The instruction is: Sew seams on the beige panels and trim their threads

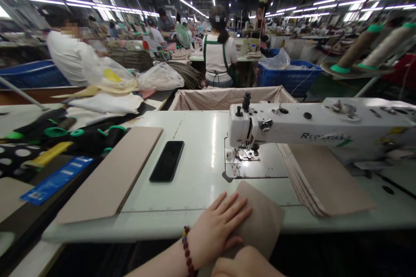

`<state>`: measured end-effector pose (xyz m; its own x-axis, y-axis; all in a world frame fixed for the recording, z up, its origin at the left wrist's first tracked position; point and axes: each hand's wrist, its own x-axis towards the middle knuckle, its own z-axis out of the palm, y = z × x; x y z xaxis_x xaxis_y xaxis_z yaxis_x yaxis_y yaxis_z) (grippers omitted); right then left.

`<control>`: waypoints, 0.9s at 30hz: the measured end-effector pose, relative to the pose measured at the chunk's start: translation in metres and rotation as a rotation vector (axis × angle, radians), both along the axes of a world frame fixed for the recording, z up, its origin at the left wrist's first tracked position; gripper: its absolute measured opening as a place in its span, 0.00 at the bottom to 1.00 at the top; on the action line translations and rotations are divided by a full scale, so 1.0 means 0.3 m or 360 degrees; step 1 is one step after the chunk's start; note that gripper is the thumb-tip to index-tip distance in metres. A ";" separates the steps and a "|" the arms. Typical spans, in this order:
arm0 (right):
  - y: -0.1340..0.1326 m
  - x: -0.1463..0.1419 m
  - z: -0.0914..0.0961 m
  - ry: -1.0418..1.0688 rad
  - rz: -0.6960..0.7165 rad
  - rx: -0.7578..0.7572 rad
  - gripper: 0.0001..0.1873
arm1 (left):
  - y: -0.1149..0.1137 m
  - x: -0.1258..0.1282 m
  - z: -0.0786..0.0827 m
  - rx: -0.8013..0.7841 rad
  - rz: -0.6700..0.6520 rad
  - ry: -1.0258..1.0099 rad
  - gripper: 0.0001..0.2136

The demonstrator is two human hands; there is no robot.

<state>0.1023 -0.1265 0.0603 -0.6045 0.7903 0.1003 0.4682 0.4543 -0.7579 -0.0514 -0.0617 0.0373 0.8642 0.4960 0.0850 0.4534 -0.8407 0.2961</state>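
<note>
My left hand lies flat with its fingers stretched out on a folded beige fabric piece at the front edge of the white sewing table. A bead bracelet is on that wrist. My right hand shows only in part at the bottom edge, against the same fabric; its fingers are hidden. The sewing machine stands behind the fabric, its needle and presser foot a little beyond my fingertips.
A black phone lies left of the machine. A long beige stack sits at the left, another beige stack under the machine arm. Thread cones stand at right. A fabric-lined bin and workers are behind.
</note>
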 end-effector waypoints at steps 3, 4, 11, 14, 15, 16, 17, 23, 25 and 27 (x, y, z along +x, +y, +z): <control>0.097 0.068 0.009 -0.0034 0.0013 0.0011 0.08 | 0.000 -0.068 -0.063 0.0186 0.0373 0.0068 0.32; 0.138 0.099 0.009 -0.0120 -0.0087 0.0044 0.10 | 0.009 -0.102 -0.073 0.0241 0.0529 0.0078 0.31; 0.379 0.205 -0.059 -0.0927 -0.0659 0.0451 0.28 | 0.126 -0.207 -0.073 0.0314 0.0933 0.0155 0.27; 0.400 0.194 -0.089 -0.0981 -0.0734 0.0450 0.29 | 0.171 -0.170 -0.058 0.0262 0.0839 0.0180 0.24; 0.400 0.191 -0.095 -0.0989 -0.0744 0.0450 0.29 | 0.181 -0.157 -0.053 0.0247 0.0807 0.0180 0.24; 0.399 0.189 -0.100 -0.0993 -0.0749 0.0450 0.29 | 0.189 -0.145 -0.049 0.0233 0.0779 0.0178 0.24; 0.398 0.188 -0.104 -0.0994 -0.0747 0.0451 0.29 | 0.195 -0.136 -0.046 0.0219 0.0759 0.0176 0.24; 0.398 0.194 -0.115 -0.0979 -0.0728 0.0463 0.28 | 0.207 -0.124 -0.030 0.0153 0.0740 0.0157 0.23; 0.399 0.194 -0.118 -0.0979 -0.0729 0.0469 0.29 | 0.212 -0.124 -0.020 0.0102 0.0659 0.0168 0.23; 0.399 0.194 -0.121 -0.0977 -0.0730 0.0471 0.29 | 0.219 -0.123 -0.010 0.0051 0.0564 0.0173 0.24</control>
<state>0.1605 -0.0067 0.0241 -0.2430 0.9649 0.0999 0.9483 0.2580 -0.1849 -0.0882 0.0041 0.0344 0.6439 0.7648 0.0226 0.7455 -0.6337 0.2065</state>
